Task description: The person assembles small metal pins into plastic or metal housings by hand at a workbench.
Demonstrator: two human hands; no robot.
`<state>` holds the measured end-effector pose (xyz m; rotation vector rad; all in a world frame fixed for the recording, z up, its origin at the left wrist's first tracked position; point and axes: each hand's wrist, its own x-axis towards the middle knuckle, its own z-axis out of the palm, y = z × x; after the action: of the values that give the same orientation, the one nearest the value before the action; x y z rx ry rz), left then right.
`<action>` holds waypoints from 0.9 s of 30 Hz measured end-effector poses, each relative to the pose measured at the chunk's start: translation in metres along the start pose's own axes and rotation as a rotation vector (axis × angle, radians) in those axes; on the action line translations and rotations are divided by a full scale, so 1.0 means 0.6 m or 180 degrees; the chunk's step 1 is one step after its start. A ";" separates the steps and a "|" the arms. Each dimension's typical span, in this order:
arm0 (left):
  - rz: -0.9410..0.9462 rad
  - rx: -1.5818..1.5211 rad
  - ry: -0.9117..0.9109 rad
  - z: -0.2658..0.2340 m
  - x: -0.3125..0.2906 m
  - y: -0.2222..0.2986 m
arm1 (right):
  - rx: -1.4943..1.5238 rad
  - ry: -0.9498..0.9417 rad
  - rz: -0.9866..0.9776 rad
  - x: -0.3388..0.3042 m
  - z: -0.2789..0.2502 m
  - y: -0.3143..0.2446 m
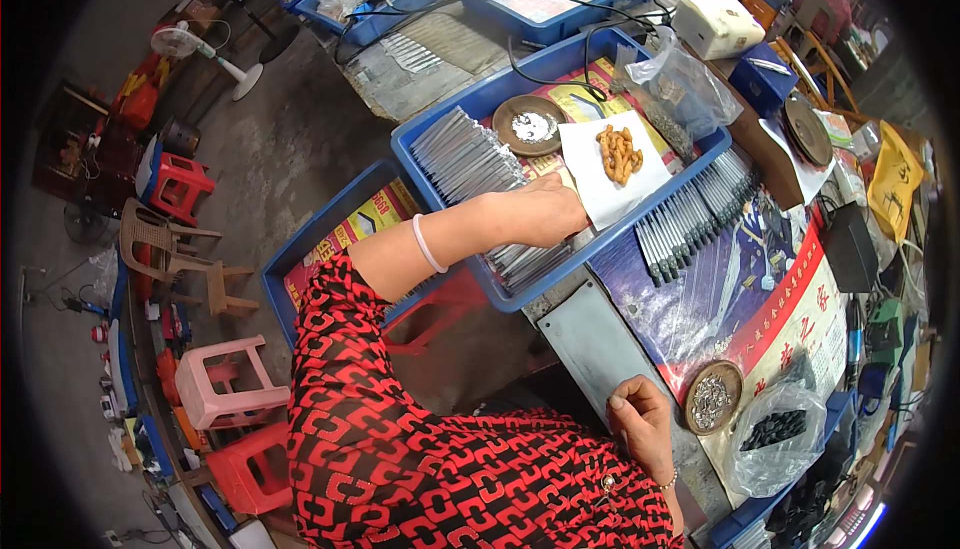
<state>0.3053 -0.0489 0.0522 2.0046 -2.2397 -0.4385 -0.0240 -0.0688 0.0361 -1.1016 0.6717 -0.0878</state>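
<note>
Chinese characters line the glossy blue, red and white paper poster [725, 324]. Digits mark a yellow-and-red paper sheet [365, 224].

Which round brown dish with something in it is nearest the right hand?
The dish of silvery pieces, just beside the right hand and outside the blue tray; the dish of white material sits farther off, inside that tray.

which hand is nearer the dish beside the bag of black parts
Right. The right hand is just left of the dish; the left hand is farther up-left, over the blue tray.
</note>
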 end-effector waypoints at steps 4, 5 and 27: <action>-0.0272 0.0189 -0.0623 -0.027 -0.004 0.015 | -0.0246 0.0089 -0.0006 -0.001 0.005 -0.006; -0.0250 0.0182 -0.0659 -0.027 -0.007 0.013 | -0.0362 0.0089 -0.0034 0.000 0.004 -0.004; 0.0200 -0.0050 -0.0618 0.010 -0.010 0.003 | -0.1250 -0.0011 -0.0173 -0.001 0.022 0.003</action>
<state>0.3027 -0.0421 0.0477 1.9543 -2.3935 -0.6685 -0.0175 -0.0571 0.0384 -1.4971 0.6721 0.0006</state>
